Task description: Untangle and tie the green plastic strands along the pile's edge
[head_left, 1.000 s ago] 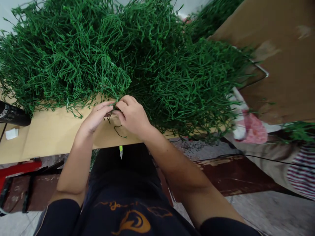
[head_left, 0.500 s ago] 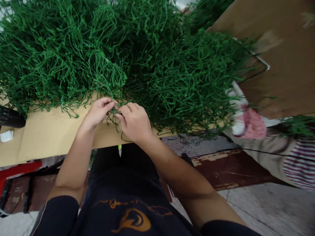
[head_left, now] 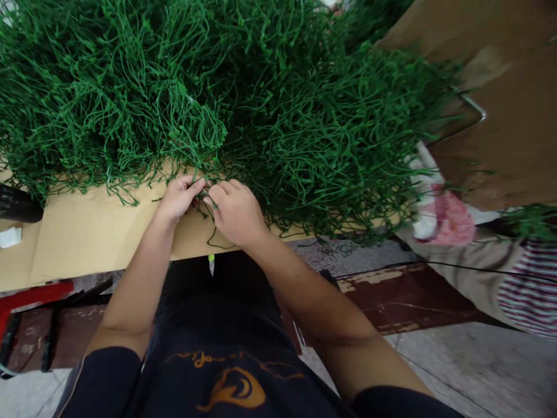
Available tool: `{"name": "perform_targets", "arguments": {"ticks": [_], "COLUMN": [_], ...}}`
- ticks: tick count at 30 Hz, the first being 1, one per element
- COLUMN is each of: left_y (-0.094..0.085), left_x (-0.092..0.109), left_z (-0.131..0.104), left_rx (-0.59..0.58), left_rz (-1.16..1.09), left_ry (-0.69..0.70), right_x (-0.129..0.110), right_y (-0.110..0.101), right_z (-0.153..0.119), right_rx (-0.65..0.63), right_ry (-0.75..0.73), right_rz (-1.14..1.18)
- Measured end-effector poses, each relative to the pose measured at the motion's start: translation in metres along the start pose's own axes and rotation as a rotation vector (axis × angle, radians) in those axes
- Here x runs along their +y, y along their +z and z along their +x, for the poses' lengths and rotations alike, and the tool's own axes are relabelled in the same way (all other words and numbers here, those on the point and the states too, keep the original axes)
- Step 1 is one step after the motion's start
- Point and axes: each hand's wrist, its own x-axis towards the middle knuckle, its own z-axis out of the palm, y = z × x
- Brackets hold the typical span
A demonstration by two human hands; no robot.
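A large heap of thin green artificial plant stems (head_left: 130,87) with small budded tips spreads across the table in front of me. At its near edge my left hand (head_left: 180,197) pinches a green stem between thumb and fingers. Close beside it, my right hand (head_left: 237,212) has its fingers curled and pinched on the same small cluster of stems. The exact spot between the fingertips is partly hidden. Beneath both hands lies a tan cardboard sheet (head_left: 96,226), with a few loose stems on it.
A dark cylinder (head_left: 20,203) and a white scrap (head_left: 9,237) are at the left. A small blade with a yellow-green end (head_left: 212,264) shows at the cardboard's front edge. On the right are a brown board (head_left: 513,128), a pink-white cloth (head_left: 452,217) and another person's striped sleeve (head_left: 528,290).
My hands have shifted slightly while staying together at the stems, the left a little to the right. The whole view has moved a little.
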Motion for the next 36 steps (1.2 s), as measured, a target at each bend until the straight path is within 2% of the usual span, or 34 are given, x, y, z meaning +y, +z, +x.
{"name": "perform_targets", "arguments": {"ticks": [4, 6, 11, 15, 19, 22, 27, 31, 33, 36], "left_y": [0.003, 0.006, 0.014, 0.019, 0.022, 0.022, 0.014, 0.011, 0.014, 0.021], "left_x": [-0.008, -0.008, -0.003, -0.007, -0.016, -0.017, -0.005, 0.002, 0.001, -0.004], "left_z": [0.005, 0.006, 0.005, 0.005, 0.010, 0.015, 0.008, -0.002, -0.001, 0.006], "left_rx": [0.085, 0.113, 0.190, 0.224, 0.251, 0.250, 0.125, -0.017, 0.019, 0.157], "left_rz": [0.093, 0.127, 0.213, 0.299, 0.353, 0.297, 0.071, -0.020, -0.013, 0.058], "left_ry": [0.076, 0.084, 0.098, 0.082, 0.101, 0.082, -0.013, -0.030, -0.043, -0.049], "right_x": [-0.002, -0.002, -0.004, -0.006, -0.006, -0.002, 0.016, 0.025, 0.023, 0.014], "right_y": [-0.006, -0.009, -0.015, -0.018, -0.017, -0.014, -0.012, -0.016, -0.018, -0.017], "right_z": [0.002, 0.003, 0.002, -0.001, -0.004, -0.007, -0.014, -0.019, -0.020, -0.023], "right_rx": [-0.177, -0.229, -0.269, -0.289, -0.294, -0.278, -0.234, -0.207, -0.176, -0.117], "right_ry": [0.067, 0.056, -0.006, 0.002, 0.064, 0.131, 0.237, 0.163, 0.092, -0.035], "right_rz": [0.004, 0.003, -0.013, -0.032, -0.052, -0.007, 0.084, 0.217, 0.237, 0.179]}}
